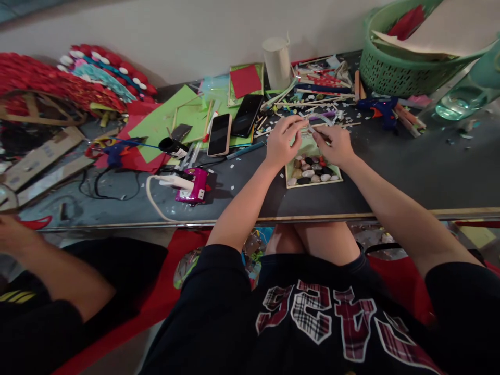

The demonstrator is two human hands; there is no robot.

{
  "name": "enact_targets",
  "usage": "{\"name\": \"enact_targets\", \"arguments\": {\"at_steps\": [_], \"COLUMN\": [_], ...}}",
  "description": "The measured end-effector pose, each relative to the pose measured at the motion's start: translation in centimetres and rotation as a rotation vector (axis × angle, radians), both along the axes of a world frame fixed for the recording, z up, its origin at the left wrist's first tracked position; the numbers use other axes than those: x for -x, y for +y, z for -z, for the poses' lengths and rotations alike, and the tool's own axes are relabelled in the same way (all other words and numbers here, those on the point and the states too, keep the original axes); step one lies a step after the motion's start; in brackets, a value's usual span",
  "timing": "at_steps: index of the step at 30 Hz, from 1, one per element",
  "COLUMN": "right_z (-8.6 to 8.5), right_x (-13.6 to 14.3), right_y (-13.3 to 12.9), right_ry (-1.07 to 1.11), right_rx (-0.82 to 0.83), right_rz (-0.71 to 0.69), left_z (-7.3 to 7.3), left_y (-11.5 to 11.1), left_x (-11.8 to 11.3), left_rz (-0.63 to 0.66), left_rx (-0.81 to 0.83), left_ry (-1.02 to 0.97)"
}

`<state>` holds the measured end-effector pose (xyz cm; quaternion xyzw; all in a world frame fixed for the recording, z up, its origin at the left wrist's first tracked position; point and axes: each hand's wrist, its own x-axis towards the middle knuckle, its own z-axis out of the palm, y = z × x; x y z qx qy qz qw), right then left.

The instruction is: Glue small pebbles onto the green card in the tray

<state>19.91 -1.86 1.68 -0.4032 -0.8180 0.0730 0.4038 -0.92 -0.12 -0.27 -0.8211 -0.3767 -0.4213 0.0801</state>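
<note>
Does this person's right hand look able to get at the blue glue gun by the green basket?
Probably yes: the blue glue gun lies nearby, with mostly bare tabletop between, though the right hand seems to pinch a small pale piece.

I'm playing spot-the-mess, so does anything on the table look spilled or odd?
Yes: little pale scraps are scattered across the table. That looks messy because they lie loose, while the stones sit together in a tray.
</note>
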Motion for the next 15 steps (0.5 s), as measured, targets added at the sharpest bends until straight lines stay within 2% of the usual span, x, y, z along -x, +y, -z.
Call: {"name": "enact_targets", "arguments": {"at_steps": [5, 15], "right_z": [0.16, 0.85], "right_x": [0.23, 0.16], "right_y": [-0.17, 0.16], "right_ry": [0.009, -0.011], "right_rx": [-0.012, -0.002], "right_rz": [-0.001, 0.004], "left_z": [-0.30, -0.61], "left_y": [-0.61, -0.90], "left_x": [-0.54, -0.84], "left_rz": [0.017, -0.022], "left_rx": [-0.056, -0.095], "left_ry": [0.060, 0.052]}}
